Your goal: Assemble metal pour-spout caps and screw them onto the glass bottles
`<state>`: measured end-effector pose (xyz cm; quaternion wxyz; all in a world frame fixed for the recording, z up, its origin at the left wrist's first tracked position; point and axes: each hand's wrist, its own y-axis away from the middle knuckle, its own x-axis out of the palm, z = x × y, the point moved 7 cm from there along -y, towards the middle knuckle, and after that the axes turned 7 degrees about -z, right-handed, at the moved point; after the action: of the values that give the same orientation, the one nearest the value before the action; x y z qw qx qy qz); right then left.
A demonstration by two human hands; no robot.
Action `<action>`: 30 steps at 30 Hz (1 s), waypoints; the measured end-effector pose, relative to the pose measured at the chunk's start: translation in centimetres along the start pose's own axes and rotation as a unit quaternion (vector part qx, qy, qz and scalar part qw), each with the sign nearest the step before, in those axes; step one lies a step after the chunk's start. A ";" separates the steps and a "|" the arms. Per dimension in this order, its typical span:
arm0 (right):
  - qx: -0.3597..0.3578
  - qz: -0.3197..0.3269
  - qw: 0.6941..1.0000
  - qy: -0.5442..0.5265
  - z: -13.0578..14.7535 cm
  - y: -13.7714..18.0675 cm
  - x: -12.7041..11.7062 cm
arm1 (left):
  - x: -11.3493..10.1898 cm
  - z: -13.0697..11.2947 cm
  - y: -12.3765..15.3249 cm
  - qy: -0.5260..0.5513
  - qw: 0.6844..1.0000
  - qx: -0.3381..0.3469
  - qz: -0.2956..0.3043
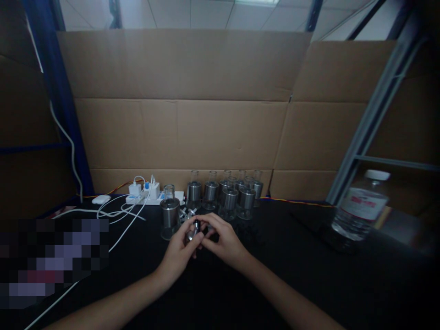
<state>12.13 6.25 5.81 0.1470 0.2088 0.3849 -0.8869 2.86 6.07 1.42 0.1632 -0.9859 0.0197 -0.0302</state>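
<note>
Over the black table, my left hand (pixel 179 245) is closed round a small silver-and-black part (pixel 197 225), which looks like a pourer cap, though its exact kind is hard to tell. My right hand (pixel 225 240) meets it from the other side, with thumb and fingers pinched on the same part. Just left of my left hand stands a glass bottle (pixel 170 213) with a brushed metal sleeve. Some small shiny pieces (pixel 187 213) lie behind my fingers, partly hidden. Several more sleeved glass bottles (pixel 229 201) stand upright in a cluster beyond my right hand.
A white power strip (pixel 161 199) with plugged-in chargers and loose white cables (pixel 120 213) lies back left. Small dark pieces (pixel 252 233) are scattered right of my hands. A large water bottle (pixel 360 208) stands far right. Cardboard (pixel 185 133) walls the back.
</note>
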 end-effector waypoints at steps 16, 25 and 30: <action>0.075 0.074 0.994 -0.031 -0.8 -0.4 -1.5 | 1.0 0.7 0.2 0.017 0.997 -0.030 0.064; 0.067 0.108 0.991 -0.033 -1.0 -0.3 -1.7 | 1.1 0.6 0.4 -0.023 0.997 -0.015 0.075; 0.063 0.058 0.996 0.009 -0.8 -0.4 -1.7 | 0.2 0.9 0.2 -0.068 0.996 0.028 0.050</action>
<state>13.59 7.30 6.39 0.1814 0.2471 0.3172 -0.8975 3.07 6.17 0.51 0.1929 -0.9785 0.0573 0.0444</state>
